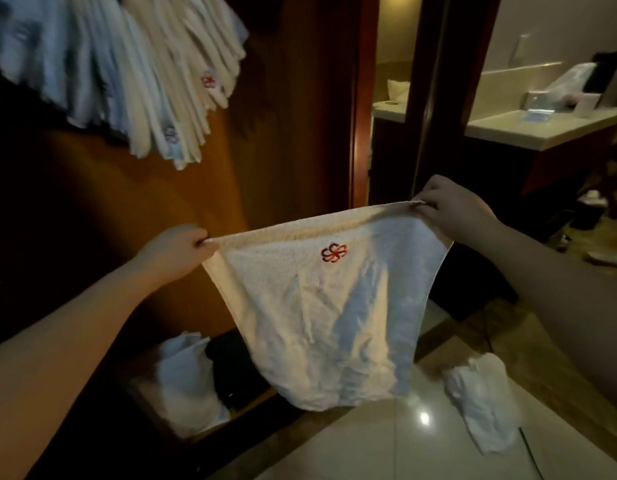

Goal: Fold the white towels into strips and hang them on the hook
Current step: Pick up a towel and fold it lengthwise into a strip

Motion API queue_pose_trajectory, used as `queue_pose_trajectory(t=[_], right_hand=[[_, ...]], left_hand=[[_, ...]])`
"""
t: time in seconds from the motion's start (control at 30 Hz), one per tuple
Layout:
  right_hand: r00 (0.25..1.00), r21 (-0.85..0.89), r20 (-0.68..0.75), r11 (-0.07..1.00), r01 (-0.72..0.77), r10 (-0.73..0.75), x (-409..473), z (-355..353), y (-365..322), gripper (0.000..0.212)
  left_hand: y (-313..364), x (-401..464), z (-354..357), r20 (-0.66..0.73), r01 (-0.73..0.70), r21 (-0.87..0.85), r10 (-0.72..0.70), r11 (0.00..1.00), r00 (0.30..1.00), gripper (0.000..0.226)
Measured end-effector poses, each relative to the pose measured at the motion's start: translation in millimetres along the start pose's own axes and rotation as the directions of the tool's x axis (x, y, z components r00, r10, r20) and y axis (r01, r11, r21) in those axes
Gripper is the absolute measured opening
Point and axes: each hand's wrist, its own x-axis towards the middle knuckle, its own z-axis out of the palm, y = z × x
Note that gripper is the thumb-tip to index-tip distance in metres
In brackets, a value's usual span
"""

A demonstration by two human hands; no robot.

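Nearest the camera, 2 bare forearms reach forward and hold a white towel (320, 306) stretched out in the air between them. The left hand (177, 249) has its fingers curled round the towel's upper left corner, and the right hand (452, 211) pinches the upper right corner, which sits a little higher, so the top edge slopes upward to the right. The towel hangs flat and creased below that edge, with a red flower-like emblem (333, 252) stitched near the top, and its lower hem clears the glossy tiled floor (386, 445). On the floor to the right lies a crumpled white towel (480, 403); to the left, low in a dark wooden recess, sits a heap of white cloth (182, 382) beside something black. Farther off, against the brown wooden panel (293, 116) at upper left, a bunch of folded towels (137, 74) hangs in narrow strips, 2 of them showing the same red emblem; what they hang from is out of sight. Beyond the door frame, at the right, a pale counter (542, 129) carries a box and a plastic bag.
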Motion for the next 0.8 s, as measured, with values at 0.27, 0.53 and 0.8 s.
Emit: queue_pose_trajectory(t=[0.27,0.53,0.8], right_hand=[[0.975,0.173,0.148,0.966,-0.191,0.166,-6.1,12.9,-87.8,0.031],[0.848,0.612,0.518,0.644,-0.460,0.113,-24.2,11.3,-169.8,0.051],[0.864,0.881,0.472,0.131,-0.455,-0.173,-84.5,28.8,-266.3,0.042]], left_hand=[[-61.5,-52.4,-57.6,0.003,0.055,-0.976,-0.243,0.209,0.970,0.013],[-63.7,-87.9,-47.5,0.154,0.149,-0.988,-0.418,-0.046,0.895,0.018],[-25.7,-138.9,-14.4,0.084,0.090,-0.996,-0.418,-0.006,0.904,0.032]])
